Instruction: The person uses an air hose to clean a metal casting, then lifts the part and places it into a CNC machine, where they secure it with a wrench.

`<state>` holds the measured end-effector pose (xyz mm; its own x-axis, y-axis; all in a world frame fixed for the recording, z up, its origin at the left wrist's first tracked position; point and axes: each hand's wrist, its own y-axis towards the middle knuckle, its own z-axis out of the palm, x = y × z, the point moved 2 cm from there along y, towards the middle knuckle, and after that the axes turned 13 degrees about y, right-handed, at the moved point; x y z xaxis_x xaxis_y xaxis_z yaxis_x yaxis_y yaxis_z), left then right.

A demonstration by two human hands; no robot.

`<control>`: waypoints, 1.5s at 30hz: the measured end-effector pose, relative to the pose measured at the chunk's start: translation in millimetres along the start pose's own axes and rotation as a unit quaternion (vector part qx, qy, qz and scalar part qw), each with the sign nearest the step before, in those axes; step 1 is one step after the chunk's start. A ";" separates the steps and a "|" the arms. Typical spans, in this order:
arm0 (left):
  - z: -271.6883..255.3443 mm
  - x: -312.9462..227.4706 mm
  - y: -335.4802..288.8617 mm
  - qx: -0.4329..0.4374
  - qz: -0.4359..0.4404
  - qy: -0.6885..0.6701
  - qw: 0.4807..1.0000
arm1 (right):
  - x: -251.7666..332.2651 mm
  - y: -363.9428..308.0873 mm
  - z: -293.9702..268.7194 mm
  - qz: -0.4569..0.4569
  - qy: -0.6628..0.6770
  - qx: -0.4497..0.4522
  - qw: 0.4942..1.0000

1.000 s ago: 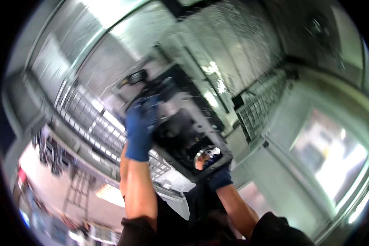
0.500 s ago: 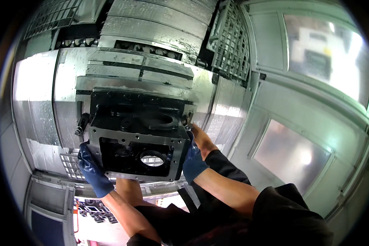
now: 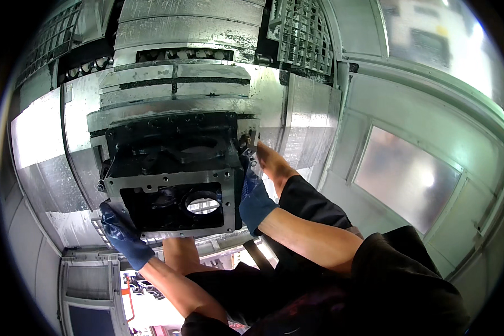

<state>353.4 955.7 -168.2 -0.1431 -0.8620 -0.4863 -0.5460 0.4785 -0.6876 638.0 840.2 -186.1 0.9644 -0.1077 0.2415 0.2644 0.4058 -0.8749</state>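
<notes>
A large black cast metal housing with a bare machined rim and a wide rectangular opening sits in front of me. A round hole shows light through its inside. My left hand, in a blue glove, grips its lower left edge, with the fingers partly hidden. At the right side, my right hand, gloved as well, is pressed against the housing's edge, its fingertips partly hidden. A metal clamp stands beside the housing's right end, just above my right hand. Another dark fitting sits by its left end.
Wet metal covers and a slotted plate lie beyond the housing. A grating stands at the far right. Pale enclosure walls with a window rise on the right. My bare knee is close to the clamp.
The whole view has shifted, so the housing, the covers and the window appear further left and up. Both hands stay on the housing, which shows no clear movement against the covers behind it.
</notes>
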 end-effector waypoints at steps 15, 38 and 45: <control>-3.2 14.7 15.7 -0.001 0.034 0.024 0.999 | 22.1 -0.8 17.9 0.088 -0.021 -0.009 0.996; 6.0 -10.8 -13.6 -0.010 -0.008 -0.024 1.000 | 38.1 5.7 14.7 0.146 -0.052 0.020 0.988; 5.4 8.6 5.6 0.002 0.044 -0.065 0.997 | 41.1 8.7 13.9 0.156 -0.069 0.024 0.985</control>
<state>353.6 951.8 -179.2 -0.0822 -0.7877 -0.6105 -0.5328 0.5525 -0.6410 679.9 851.9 -178.0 0.9881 0.1524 0.0225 -0.0479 0.4426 -0.8954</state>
